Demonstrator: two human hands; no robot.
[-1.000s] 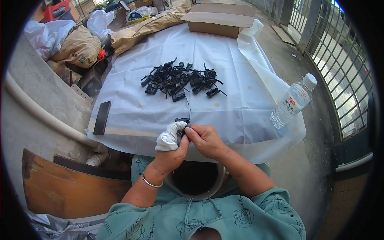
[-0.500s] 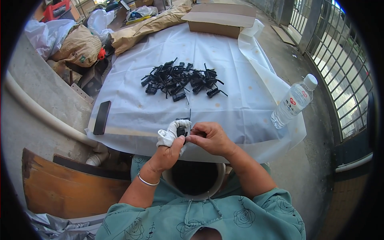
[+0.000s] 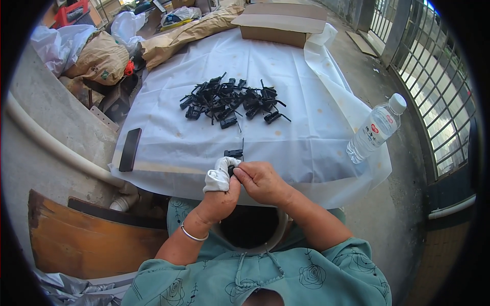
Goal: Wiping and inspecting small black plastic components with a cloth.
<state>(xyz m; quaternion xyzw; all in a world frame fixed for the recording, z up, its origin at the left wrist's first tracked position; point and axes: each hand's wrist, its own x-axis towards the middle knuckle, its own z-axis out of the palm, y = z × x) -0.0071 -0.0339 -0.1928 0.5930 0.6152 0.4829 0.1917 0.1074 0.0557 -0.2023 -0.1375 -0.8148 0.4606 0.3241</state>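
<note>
My left hand (image 3: 222, 189), its fingers wrapped in a white cloth or partial glove (image 3: 218, 177), is closed round a small black plastic part (image 3: 231, 171) near the table's front edge. Most of that part is hidden by my fingers. My right hand (image 3: 263, 179) presses against it from the right, thumb and bent fingers pinched together at the same spot. What the right fingertips grip there is hidden. Just beyond my hands lies a similar black part (image 3: 234, 153) with a thin stem. Farther off, several more make up a tangled pile (image 3: 224, 99) on the white sheet (image 3: 301, 132).
A dark phone (image 3: 130, 150) lies at the left, a clear water bottle (image 3: 376, 130) stands at the right. An open cardboard box (image 3: 275, 34) sits at the far edge beside brown paper (image 3: 189, 35). Below my hands, between my knees, is a dark-inside bucket (image 3: 280, 229).
My hands have drawn together; the left shifted slightly right and turned. The black part, plainly visible before, is now mostly covered by my fingers. The pile, phone and bottle stay put.
</note>
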